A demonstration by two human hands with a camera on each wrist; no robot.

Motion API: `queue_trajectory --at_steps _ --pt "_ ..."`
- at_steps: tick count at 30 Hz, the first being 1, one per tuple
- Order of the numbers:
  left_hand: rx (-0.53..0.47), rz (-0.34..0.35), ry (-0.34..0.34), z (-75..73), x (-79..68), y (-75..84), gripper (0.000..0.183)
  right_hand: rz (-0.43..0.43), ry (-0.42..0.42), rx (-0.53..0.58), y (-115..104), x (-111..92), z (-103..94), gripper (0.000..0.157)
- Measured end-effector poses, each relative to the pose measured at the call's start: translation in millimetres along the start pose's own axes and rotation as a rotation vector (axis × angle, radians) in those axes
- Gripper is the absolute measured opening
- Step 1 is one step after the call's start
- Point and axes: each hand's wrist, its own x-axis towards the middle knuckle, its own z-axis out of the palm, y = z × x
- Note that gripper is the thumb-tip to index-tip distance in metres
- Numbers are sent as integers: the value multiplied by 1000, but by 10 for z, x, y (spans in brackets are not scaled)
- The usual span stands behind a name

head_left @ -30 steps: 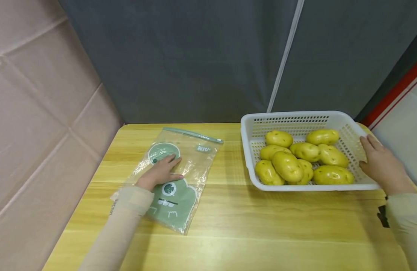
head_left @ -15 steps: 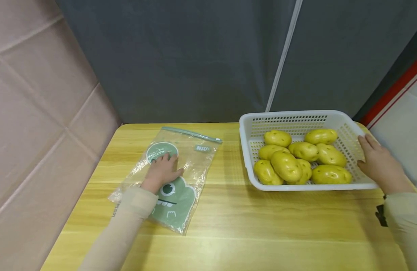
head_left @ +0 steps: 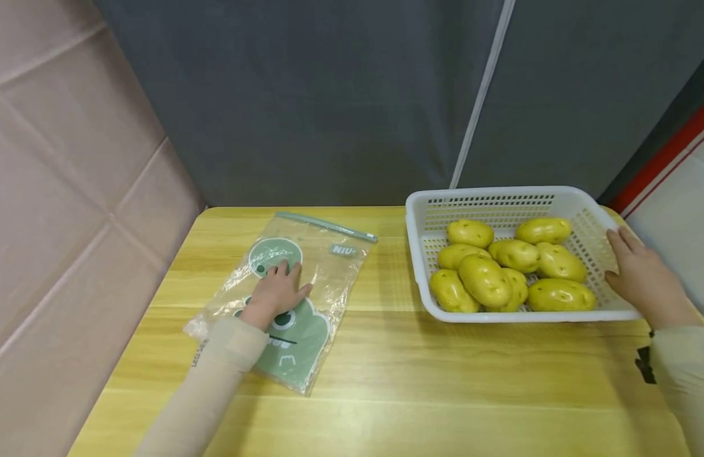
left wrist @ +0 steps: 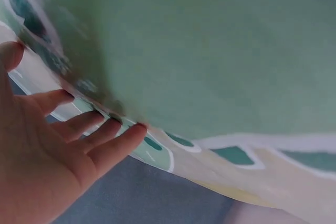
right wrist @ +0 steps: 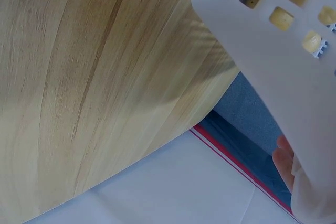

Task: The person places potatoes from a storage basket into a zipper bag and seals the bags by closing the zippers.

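On the left of the table lies a flat, clear zip bag (head_left: 306, 355) with green monster prints and a green zip strip along its far end. My left hand (head_left: 276, 295) rests on the middle of this bag, fingers spread. In the left wrist view the fingertips (left wrist: 137, 129) touch the printed plastic. A white perforated plastic basket (head_left: 417, 254) on the right holds several yellow potatoes (head_left: 485, 280). My right hand (head_left: 649, 279) rests at the basket's right rim with its fingers extended. In the right wrist view the basket wall hides most of this hand.
The wooden table (head_left: 420, 381) extends between the bag and the basket and in front of both. A dark grey curtain (head_left: 329, 108) hangs behind the table. A pale padded wall (head_left: 72, 209) stands on the left, and a white panel with red edging (head_left: 671, 158) on the right.
My left hand has turned on the bag, its fingers now pointing more toward the far end, and shifted slightly right. The right hand and basket stay in place.
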Motion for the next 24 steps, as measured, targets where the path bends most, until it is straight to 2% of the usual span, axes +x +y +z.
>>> queue_trajectory --at_steps 12,20,24 --pt "-75 50 -82 -63 -7 -112 69 -3 12 2 -11 -19 -3 83" --pt "-96 155 -85 -12 21 -242 67 -4 3 -2 -8 -18 -7 84" --pt "-91 181 -73 -4 28 -285 66 -8 1 0 -7 -16 -7 84"
